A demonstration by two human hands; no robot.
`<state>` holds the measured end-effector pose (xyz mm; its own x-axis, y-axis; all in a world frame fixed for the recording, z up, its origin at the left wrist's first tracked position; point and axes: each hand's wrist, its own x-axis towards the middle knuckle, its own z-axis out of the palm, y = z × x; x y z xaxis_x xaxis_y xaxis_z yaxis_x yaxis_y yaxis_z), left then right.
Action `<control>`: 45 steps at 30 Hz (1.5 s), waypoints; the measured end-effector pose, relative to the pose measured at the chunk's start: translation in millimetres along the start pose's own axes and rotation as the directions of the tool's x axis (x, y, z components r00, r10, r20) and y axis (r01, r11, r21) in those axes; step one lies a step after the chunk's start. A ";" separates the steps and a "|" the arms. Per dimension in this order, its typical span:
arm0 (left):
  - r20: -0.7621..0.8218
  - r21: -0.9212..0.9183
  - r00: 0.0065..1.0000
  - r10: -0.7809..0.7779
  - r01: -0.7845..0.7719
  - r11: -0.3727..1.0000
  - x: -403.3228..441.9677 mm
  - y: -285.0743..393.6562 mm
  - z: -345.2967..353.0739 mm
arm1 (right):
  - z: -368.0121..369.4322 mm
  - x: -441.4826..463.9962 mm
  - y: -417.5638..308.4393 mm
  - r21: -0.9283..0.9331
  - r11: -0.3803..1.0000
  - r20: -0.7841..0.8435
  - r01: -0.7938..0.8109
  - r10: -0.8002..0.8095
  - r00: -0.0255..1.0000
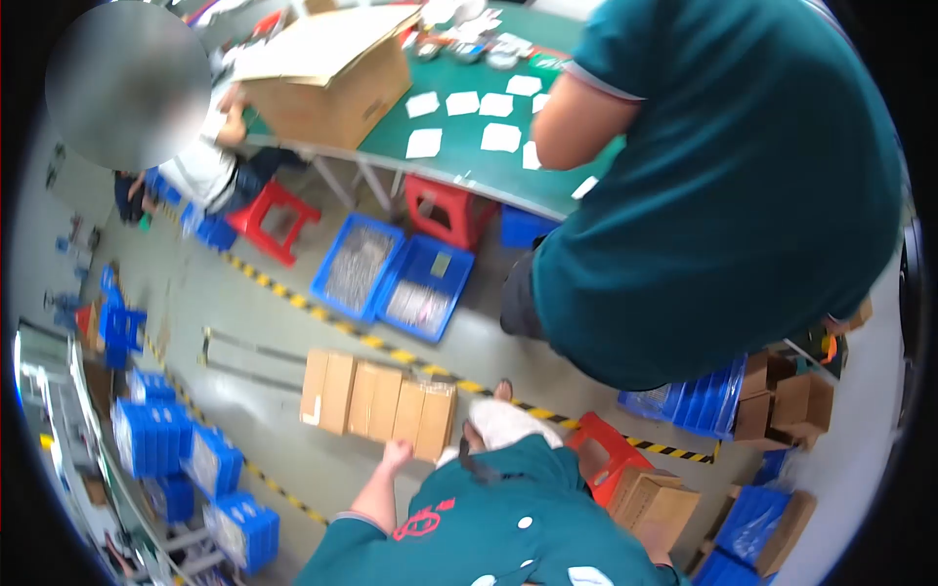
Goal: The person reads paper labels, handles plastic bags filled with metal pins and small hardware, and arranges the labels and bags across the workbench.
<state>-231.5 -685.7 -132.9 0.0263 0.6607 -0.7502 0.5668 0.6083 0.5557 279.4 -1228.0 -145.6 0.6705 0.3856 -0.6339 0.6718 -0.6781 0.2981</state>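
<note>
My left hand (396, 454) is closed, at the near edge of a row of brown cartons (374, 398). Whether it touches them or has anything in it, I cannot tell. My right hand (657, 535) is low on the right by an open-topped cardboard box (653, 500); its fingers are blurred and partly hidden. That box stands beside a red stool (603, 459).
A person in a green shirt (713, 205) stands at a green table (454, 161) with white sheets and a large carton (327, 83). Another person (210, 166) sits on a red stool (276, 220). Blue trays (425, 286) and striped floor tape (293, 298) lie between.
</note>
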 end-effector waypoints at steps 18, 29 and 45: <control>-0.340 -0.304 0.912 -0.228 0.123 0.945 24.5 28.2 -5.9 | -296.2 104.1 -189.5 0.369 0.929 -0.005 0.016 -0.015 1.000; -0.338 0.160 0.660 0.671 -0.662 0.732 119.3 309.6 -62.6 | -285.4 89.6 -244.5 0.150 0.988 0.167 0.032 -0.058 0.984; 0.309 0.405 -0.039 0.950 -0.899 -0.168 336.9 615.9 -156.3 | -644.0 79.9 -745.3 0.511 0.282 -0.832 0.812 -0.075 0.550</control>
<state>-2.3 -19.8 12.6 0.7923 0.4164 0.4460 0.2143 -0.8743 0.4356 35.0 -288.8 41.2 0.5802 0.7834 0.2230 0.5731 -0.1981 -0.7952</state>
